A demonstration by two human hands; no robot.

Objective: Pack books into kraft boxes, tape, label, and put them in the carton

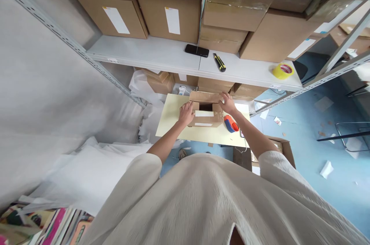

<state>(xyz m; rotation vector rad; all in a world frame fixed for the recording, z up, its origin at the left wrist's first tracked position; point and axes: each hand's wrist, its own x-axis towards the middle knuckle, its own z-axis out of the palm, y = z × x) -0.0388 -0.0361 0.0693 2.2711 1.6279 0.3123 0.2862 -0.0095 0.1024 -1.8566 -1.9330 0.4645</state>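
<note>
A small cardboard box [206,119] sits on a pale yellow table, its top partly open and its inside dark. White labels are on its near side, and its far flap [206,96] stands raised. My left hand [186,113] grips the box's left end, fingers bent over the upper edge. At the right end of the far flap, my right hand [227,103] holds the cardboard between thumb and fingers. Just right of the box, close to my right forearm, lies an orange and blue tape dispenser [231,124]. The fingertips of both hands are partly hidden.
Above the table [170,115] runs a grey shelf [144,50] carrying large cartons [169,15], a black phone [197,50], a yellow-black utility knife [219,62] and a yellow tape roll [283,71]. White sheets [83,171] pile up at left. An open carton [286,152] stands right of the table.
</note>
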